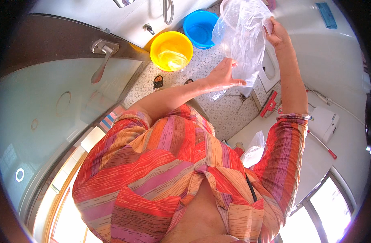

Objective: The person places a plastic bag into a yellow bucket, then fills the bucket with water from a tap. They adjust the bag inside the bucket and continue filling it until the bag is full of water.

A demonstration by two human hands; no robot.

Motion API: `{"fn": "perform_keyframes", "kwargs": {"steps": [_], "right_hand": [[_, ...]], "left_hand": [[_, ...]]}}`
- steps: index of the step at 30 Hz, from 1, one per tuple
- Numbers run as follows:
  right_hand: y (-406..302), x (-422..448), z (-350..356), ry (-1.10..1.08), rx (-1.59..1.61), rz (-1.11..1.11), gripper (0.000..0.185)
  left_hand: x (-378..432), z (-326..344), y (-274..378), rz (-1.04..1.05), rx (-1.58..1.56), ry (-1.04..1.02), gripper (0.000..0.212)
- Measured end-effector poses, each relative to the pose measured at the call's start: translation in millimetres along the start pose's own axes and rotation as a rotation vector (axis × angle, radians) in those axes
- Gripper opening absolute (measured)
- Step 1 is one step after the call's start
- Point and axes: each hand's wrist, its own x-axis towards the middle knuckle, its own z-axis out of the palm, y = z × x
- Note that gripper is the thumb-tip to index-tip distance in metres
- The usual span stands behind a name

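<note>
A crumpled clear plastic bag [244, 42] hangs at the top, wet-looking and spread out. My right hand [278, 33] grips its upper right edge between thumb and fingers. At the bag's lower left edge is my left hand [226, 74], thumb and fingers spread apart around it, touching the film. Left of the bag, a blue plastic bucket [200, 29] stands on the patterned tile floor [231, 117], with some liquid apparently inside. Beside it a yellow plastic bucket [171, 39] holds a crumpled clear plastic bag [173, 59]. A pink rim shows partly behind the held bag.
A squat toilet [269, 68] lies right of the bag, a red-headed floor squeegee [269, 103] near it. A door with a metal lever handle [105, 57] stands at left. A wall tap [148, 29] and shower hose [168, 12] are above the buckets. A white plastic bag [254, 150] is by my right side.
</note>
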Motion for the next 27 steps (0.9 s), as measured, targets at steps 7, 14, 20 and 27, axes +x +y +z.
{"fn": "perform_keyframes", "kwargs": {"steps": [7,14,20,27], "right_hand": [[18.8,-5.2,17.4,0.070,0.286,-0.228,0.022],[11.4,-17.2,21.3,0.136,0.374,-0.259,0.018],[8.6,0.7,-12.3,0.052,0.403,-0.188,0.022],[28.0,-40.6,9.0,-0.197,0.306,-0.017,0.028]], "left_hand": [[26.2,-7.2,8.3,0.044,0.132,0.259,0.076],[57.5,-78.4,-29.5,0.088,0.252,0.348,0.023],[75.6,-110.2,-26.2,-0.082,0.064,0.265,0.023],[106.7,-122.8,-21.0,-0.163,-0.320,0.137,0.025]]}}
